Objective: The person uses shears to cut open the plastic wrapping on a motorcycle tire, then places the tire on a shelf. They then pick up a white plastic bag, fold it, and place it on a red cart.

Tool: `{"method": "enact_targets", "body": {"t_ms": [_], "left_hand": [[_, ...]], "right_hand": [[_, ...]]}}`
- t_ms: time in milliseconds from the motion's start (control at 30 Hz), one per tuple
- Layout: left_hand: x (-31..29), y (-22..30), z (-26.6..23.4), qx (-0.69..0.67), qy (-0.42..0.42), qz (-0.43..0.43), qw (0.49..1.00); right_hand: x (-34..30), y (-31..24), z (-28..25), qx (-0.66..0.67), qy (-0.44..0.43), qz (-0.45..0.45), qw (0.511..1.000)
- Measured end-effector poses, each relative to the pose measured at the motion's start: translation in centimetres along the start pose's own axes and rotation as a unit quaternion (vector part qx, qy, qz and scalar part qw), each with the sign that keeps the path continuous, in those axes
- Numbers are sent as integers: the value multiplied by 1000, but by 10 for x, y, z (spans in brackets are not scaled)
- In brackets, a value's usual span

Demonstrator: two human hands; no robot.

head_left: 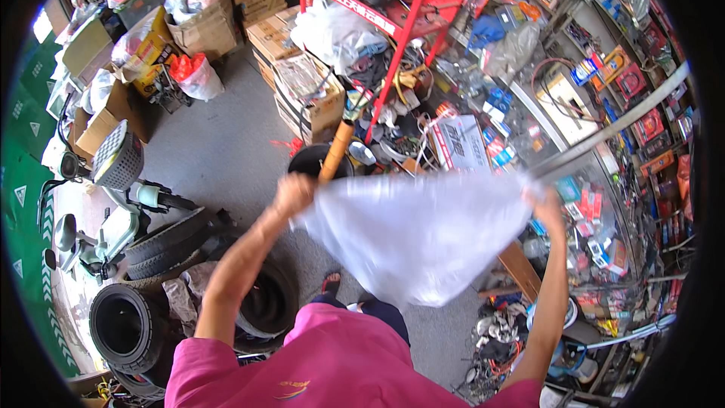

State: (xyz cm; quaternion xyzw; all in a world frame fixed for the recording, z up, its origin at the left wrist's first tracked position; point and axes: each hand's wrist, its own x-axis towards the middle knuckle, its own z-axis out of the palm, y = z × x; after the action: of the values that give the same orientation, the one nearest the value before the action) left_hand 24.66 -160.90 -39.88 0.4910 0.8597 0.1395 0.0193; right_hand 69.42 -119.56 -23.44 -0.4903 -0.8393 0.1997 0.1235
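A white plastic bag or sheet (423,234), blurred by motion, is stretched between my two hands and sags to a point in front of my body. My left hand (296,193) is closed on its left top corner. The opposite corner is pinched in my right hand (545,205), arm raised to about the same height. Just beyond my left hand, an orange-yellow rod (337,149) slants up from a black bucket (311,160); whether the hand touches it I cannot tell. The sheet hides part of the floor and the goods behind it.
Tyres (127,329) lie stacked at my left, with a white scooter (113,230) beyond. Cardboard boxes (204,26) line the back. A red metal frame (408,38) stands ahead. At right, a cluttered glass counter (544,143) and a grey pole (627,117) run along shelves.
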Motion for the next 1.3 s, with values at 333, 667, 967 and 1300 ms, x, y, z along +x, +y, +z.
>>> {"method": "enact_targets", "body": {"t_ms": [333,667,967,1300], "left_hand": [[-159,-28,-104,55,231,-19,971],[-248,-20,-41,-171,-68,-187,965],[-126,171,-208,-180,41,83,979],[-170,232,-260,-331,-237,416,813]], "right_hand": [[-154,-32,110,-124,32,-168,977],[-220,-17,62,109,-110,67,986],[-219,-139,12,279,-102,-356,886],[-181,-131,-24,431,-555,-342,623]]}}
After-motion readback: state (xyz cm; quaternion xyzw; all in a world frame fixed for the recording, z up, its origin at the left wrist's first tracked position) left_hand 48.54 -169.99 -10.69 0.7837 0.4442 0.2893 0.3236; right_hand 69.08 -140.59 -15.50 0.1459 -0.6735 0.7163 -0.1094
